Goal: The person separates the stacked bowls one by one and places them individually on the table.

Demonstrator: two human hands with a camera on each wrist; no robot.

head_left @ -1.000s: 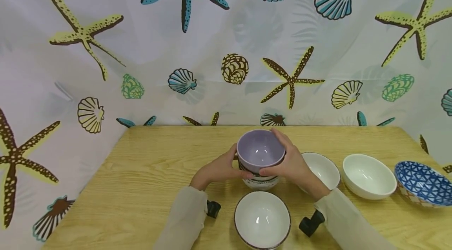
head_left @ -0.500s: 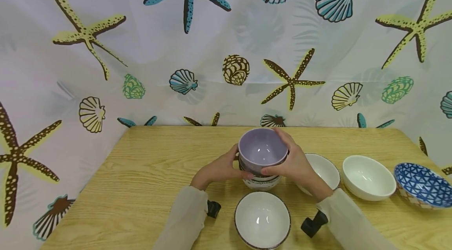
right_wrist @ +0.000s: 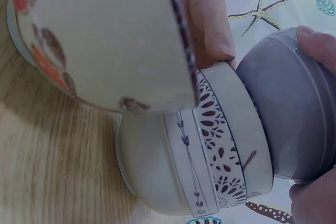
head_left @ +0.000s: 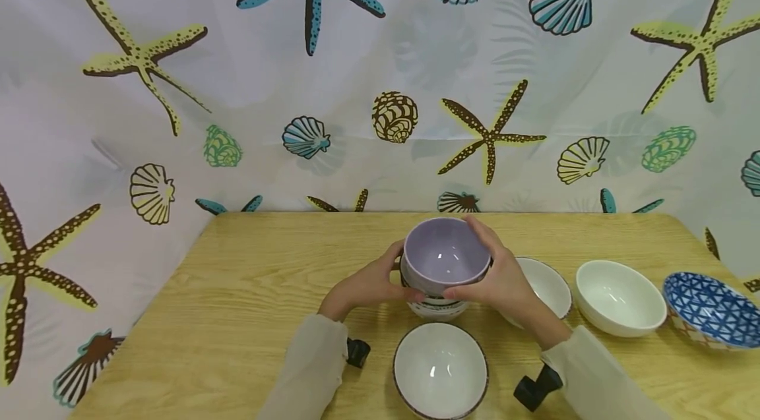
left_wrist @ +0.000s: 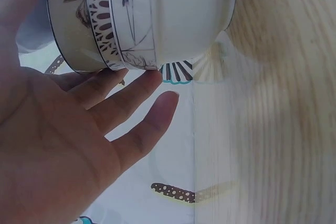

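Note:
In the head view my right hand (head_left: 499, 275) grips a purple bowl (head_left: 446, 252), thumb near me and fingers round its far side. The bowl sits tilted at the top of a stack of white patterned bowls (head_left: 437, 309), shifted a little to the right. My left hand (head_left: 371, 285) holds the stack from the left; the left wrist view shows its fingers (left_wrist: 131, 98) along the patterned bowls (left_wrist: 126, 19). In the right wrist view the purple bowl's grey-looking outside (right_wrist: 286, 103) meets the stack's top rim (right_wrist: 247, 124).
A white bowl with a dark rim (head_left: 441, 370) stands in front of the stack. To the right stand another dark-rimmed white bowl (head_left: 546, 285), a plain white bowl (head_left: 620, 298) and a blue patterned bowl (head_left: 712, 308). A printed curtain (head_left: 356, 77) hangs behind the wooden table (head_left: 237, 314).
My right hand and the purple bowl have shifted slightly to the right over the stack, and the bowl looks slightly larger. My left hand has stayed almost where it was.

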